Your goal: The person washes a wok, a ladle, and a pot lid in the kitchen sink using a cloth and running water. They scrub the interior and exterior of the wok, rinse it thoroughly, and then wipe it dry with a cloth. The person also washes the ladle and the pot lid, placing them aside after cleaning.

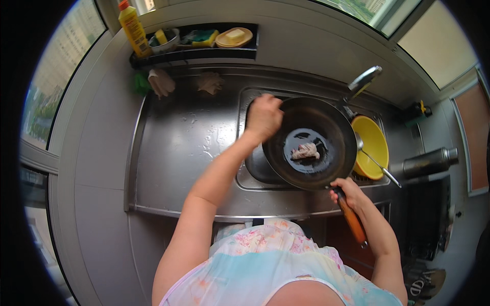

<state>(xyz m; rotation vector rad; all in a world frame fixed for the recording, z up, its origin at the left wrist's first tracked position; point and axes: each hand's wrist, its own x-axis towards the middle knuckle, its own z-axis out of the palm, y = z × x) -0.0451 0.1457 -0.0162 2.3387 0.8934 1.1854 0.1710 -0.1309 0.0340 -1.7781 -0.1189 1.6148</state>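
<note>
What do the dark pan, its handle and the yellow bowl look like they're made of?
The pan looks like dark seasoned metal, dull with faint sheen. Its handle looks like orange-brown wood, though coated plastic is possible. The yellow bowl looks like smooth glossy plastic, maybe enamel.

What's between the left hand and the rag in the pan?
Only bare dark pan surface, in the head view. The left hand grips the pan's far-left rim; the rag lies at the pan's centre in a little water, apart from the hand.

I can't see what my left grip [263, 116] clutches; the wok [309, 143] hides most of the sink [255, 168], and its handle's top is under my right grip [347, 193].
</note>
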